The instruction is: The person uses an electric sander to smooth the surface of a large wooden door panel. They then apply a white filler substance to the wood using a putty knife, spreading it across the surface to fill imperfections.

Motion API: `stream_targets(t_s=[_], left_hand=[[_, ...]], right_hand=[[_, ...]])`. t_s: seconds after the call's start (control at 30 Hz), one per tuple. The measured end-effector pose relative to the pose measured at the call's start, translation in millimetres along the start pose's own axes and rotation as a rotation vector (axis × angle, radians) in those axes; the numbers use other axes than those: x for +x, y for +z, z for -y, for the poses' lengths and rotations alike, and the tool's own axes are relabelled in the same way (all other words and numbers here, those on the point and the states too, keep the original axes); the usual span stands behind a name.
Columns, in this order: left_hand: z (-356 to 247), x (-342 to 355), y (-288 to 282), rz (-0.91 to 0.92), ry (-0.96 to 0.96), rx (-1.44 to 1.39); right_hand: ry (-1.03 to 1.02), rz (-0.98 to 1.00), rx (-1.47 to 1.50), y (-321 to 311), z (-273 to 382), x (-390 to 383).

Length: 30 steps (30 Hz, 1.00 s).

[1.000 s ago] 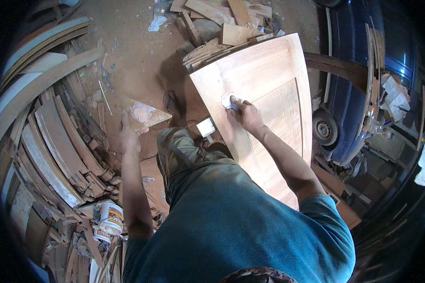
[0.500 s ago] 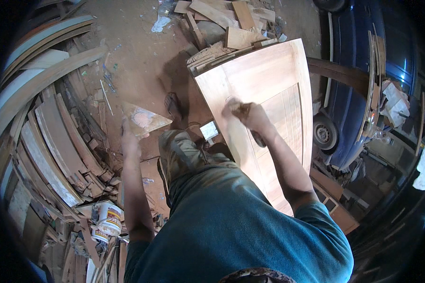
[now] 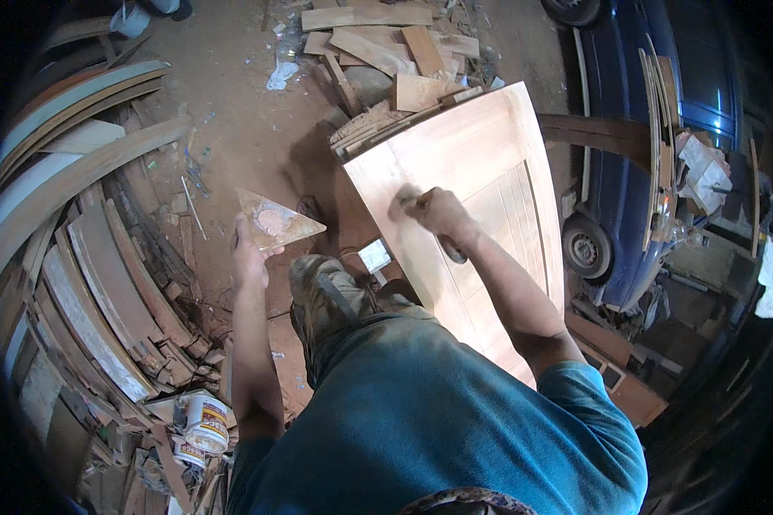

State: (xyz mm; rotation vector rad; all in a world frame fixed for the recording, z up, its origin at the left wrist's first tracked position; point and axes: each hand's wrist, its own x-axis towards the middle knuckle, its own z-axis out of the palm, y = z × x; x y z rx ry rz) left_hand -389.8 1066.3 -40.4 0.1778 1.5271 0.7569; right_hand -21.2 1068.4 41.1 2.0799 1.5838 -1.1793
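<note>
My left hand (image 3: 249,255) is closed on the edge of a triangular board (image 3: 307,228), held out flat to the left of the work. A mound of pinkish paste (image 3: 272,222) sits on that board. On the right, a pale wooden door panel (image 3: 477,129) with grooved lines lies raised off the ground. Over its left part, my right hand (image 3: 447,215) is closed around a putty knife (image 3: 452,250), whose handle end shows below the fist. Motion blurs the blade end at the panel, so its exact contact is hard to see.
Curved wood pieces (image 3: 103,283) are heaped along the left, near white buckets (image 3: 206,421). Offcuts (image 3: 374,51) lie beyond the panel. A dark blue vehicle (image 3: 614,163) stands at the right, a wooden beam (image 3: 597,133) reaching toward it. A small white-topped object (image 3: 374,256) is beside my leg.
The whole view has shifted slightly. My right hand has moved a little toward the panel's far end with the putty knife. My left hand still holds the triangular board.
</note>
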Motion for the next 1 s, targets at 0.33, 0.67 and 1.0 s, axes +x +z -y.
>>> stream_targets(t_s=[0.33,0.67,1.0], left_hand=[[14.2,11.8,-36.8,-0.052,0.024,-0.020],[14.5,12.8,-48.0,-0.045,-0.024,0.055],[13.4,15.6,-42.1,-0.042,0.017,0.002]], right_hand=[[-0.039,0.051,0.096,-0.4,-2.9,-29.3],[-0.302,-0.328,0.192,28.6,-12.4,22.9],[0.076,0.044,0.092,-48.9,38.1,38.2]])
